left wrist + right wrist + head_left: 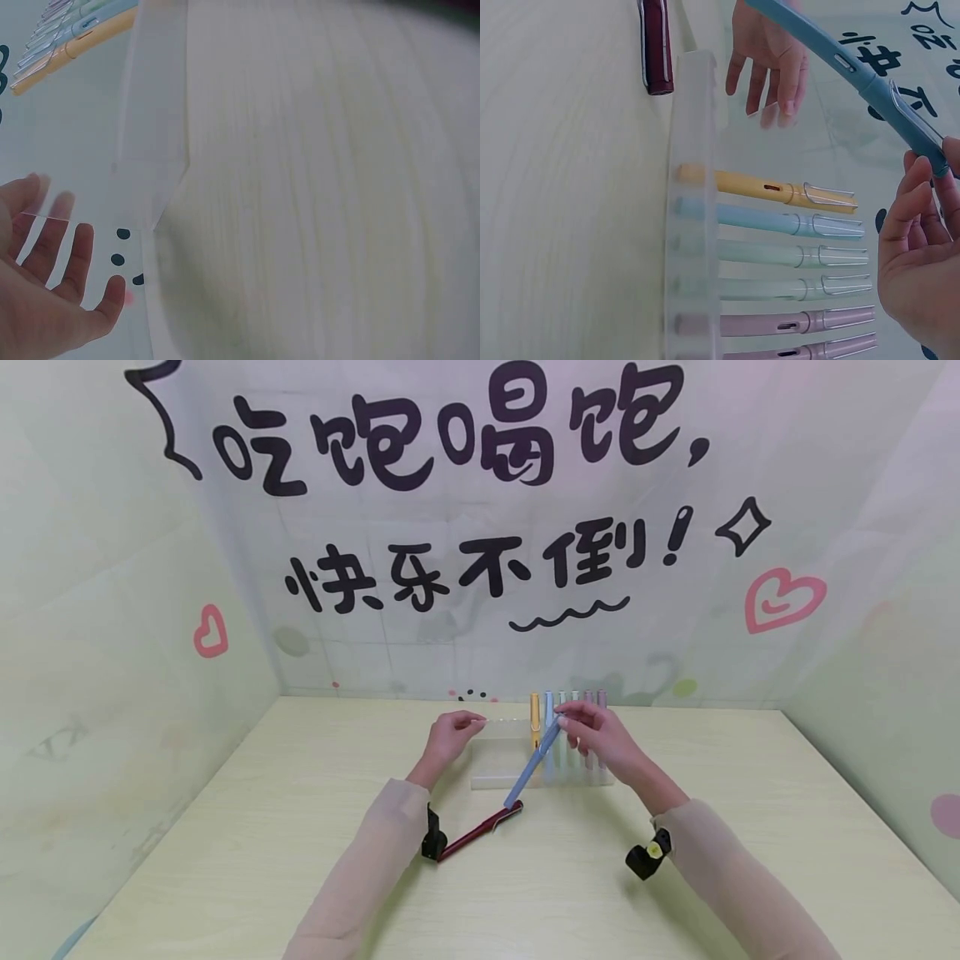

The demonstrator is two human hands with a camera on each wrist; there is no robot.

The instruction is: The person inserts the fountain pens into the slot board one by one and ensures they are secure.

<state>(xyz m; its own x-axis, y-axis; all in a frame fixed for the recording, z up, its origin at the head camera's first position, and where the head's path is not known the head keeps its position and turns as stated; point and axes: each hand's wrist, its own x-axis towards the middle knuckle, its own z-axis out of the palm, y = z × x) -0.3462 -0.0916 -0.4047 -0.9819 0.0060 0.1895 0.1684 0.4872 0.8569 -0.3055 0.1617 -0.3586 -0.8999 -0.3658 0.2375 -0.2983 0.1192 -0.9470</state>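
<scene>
My left hand (450,735) pinches the upper left edge of a clear pen stand (497,783) between thumb and fingertips. In the left wrist view its other fingers spread behind the transparent panel. My right hand (606,742) pinches a blue fountain pen (832,52) by its cap end. The pen slants down to the left in front of the stand, barrel end lowest. Several capped pens stand in the stand's right part: an orange-yellow pen (754,186), a light blue pen (765,219), pale green ones and mauve ones (780,324).
A dark red pen (480,832) lies diagonally on the pale wooden table (540,885), in front of the stand. Its upper end is right by the blue pen's lower end in the head view. A printed backdrop (420,652) rises behind the table.
</scene>
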